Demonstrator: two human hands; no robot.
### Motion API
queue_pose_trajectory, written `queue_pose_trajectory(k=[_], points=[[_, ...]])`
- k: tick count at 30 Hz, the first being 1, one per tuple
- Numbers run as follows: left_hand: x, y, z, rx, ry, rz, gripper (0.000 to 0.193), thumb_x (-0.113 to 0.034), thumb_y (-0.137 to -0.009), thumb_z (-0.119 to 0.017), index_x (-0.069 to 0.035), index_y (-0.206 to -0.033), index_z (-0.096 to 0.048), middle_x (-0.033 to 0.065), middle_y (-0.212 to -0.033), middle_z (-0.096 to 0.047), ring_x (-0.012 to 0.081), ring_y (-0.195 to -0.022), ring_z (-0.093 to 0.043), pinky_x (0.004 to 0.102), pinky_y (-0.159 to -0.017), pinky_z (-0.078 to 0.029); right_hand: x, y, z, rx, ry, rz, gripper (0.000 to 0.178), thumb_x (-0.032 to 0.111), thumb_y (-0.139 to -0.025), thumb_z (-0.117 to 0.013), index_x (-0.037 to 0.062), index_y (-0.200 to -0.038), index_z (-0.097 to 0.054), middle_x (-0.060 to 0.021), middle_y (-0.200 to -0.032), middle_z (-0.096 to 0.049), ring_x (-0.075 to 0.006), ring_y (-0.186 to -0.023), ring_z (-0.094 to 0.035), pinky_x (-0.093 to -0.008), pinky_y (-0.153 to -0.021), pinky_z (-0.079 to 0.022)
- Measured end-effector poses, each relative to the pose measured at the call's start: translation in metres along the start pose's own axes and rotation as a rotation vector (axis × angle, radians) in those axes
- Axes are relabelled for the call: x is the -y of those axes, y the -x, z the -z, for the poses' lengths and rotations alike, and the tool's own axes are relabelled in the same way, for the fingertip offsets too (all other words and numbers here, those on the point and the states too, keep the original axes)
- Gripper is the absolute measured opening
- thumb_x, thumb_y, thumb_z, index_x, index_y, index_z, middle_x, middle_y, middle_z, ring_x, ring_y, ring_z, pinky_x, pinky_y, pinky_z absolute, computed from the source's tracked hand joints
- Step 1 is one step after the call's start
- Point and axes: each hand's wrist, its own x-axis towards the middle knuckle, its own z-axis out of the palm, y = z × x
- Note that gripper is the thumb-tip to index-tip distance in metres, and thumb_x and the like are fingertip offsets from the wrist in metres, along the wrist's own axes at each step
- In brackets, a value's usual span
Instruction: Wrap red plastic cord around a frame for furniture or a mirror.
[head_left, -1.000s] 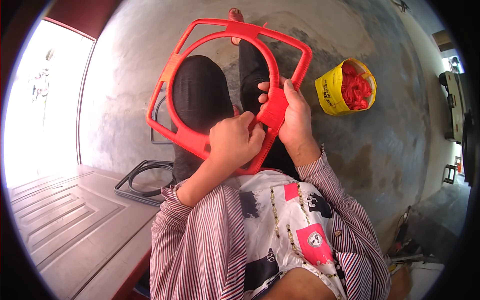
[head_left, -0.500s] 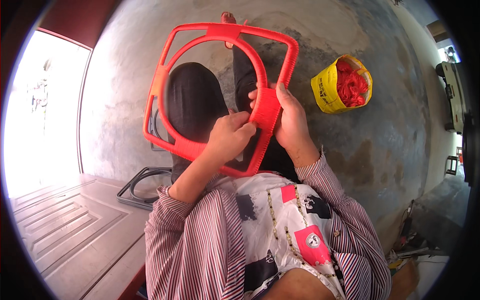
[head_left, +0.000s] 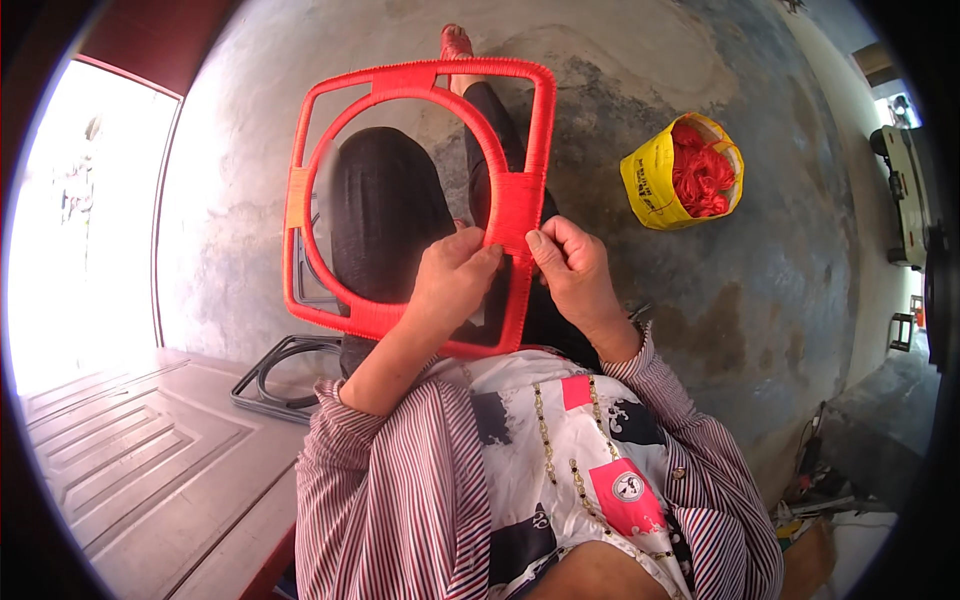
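Over my lap I hold a rounded-square frame [head_left: 515, 205] with a ring inside it, wrapped in red cord. Flat wrapped bands join the ring to the outer frame. My left hand [head_left: 453, 282] pinches the lower end of the right-hand band from the ring side. At the outer edge of that same band, my right hand [head_left: 575, 268] grips with thumb and bent fingers. Both thumbs lie close together there, and some fingertips are hidden behind the frame. The frame's lower edge rests near my printed shirt.
A yellow bag [head_left: 652, 182] on the concrete floor to the right holds red cord [head_left: 702, 178]. Dark unwrapped frames [head_left: 262, 385] lie at the left, beside a pale panelled board [head_left: 150, 460]. A small stool [head_left: 902, 330] stands far right.
The red frame has turned and shifted slightly left. My right hand has moved down from the band's upper outer edge to its lower end, close to my left hand.
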Motion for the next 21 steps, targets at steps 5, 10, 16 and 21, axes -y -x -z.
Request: queue_pose_trajectory(k=[5, 10, 16, 21], points=[[0.003, 0.0, 0.002, -0.024, -0.046, -0.08, 0.024, -0.019, -0.089, -0.057, 0.001, -0.078, -0.062, 0.0072, -0.063, -0.057, 0.0154, -0.058, -0.056, 0.0317, -0.054, -0.043, 0.001, 0.005, -0.004, 0.037, -0.282, -0.096, 0.017, 0.014, -0.097, -0.063, 0.0017, -0.087, -0.058, 0.0049, -0.072, -0.057, 0.001, -0.063, -0.045, -0.0191, -0.053, -0.037], [-0.005, 0.004, 0.001, 0.043, 0.12, -0.073, 0.028, -0.024, -0.098, -0.055, -0.005, -0.078, -0.059, -0.0017, -0.06, -0.051, 0.0054, -0.051, -0.042, 0.0224, -0.047, -0.032, 0.007, -0.004, -0.002, 0.078, -0.424, -0.123, 0.016, 0.015, -0.098, -0.061, 0.001, -0.091, -0.06, 0.0044, -0.076, -0.06, -0.0002, -0.068, -0.049, -0.0189, -0.058, -0.041], [-0.001, 0.003, -0.003, 0.012, 0.147, -0.015, 0.04, -0.035, -0.101, -0.055, -0.005, -0.075, -0.061, -0.001, -0.056, -0.05, 0.0053, -0.046, -0.04, 0.0216, -0.044, -0.032, 0.007, 0.001, -0.006, 0.081, -0.287, -0.008, 0.018, 0.015, -0.1, -0.058, -0.002, -0.103, -0.063, -0.0011, -0.09, -0.067, -0.0046, -0.079, -0.057, -0.0221, -0.07, -0.047], [-0.004, 0.007, -0.005, 0.007, 0.092, -0.01, 0.039, -0.032, -0.101, -0.055, -0.005, -0.073, -0.06, -0.0008, -0.056, -0.051, 0.0052, -0.046, -0.042, 0.0218, -0.045, -0.033, 0.022, -0.008, 0.001, 0.105, -0.443, -0.013, 0.028, 0.021, -0.103, -0.053, -0.0039, -0.11, -0.063, -0.0076, -0.1, -0.072, -0.0089, -0.088, -0.064, -0.0242, -0.078, -0.052]])
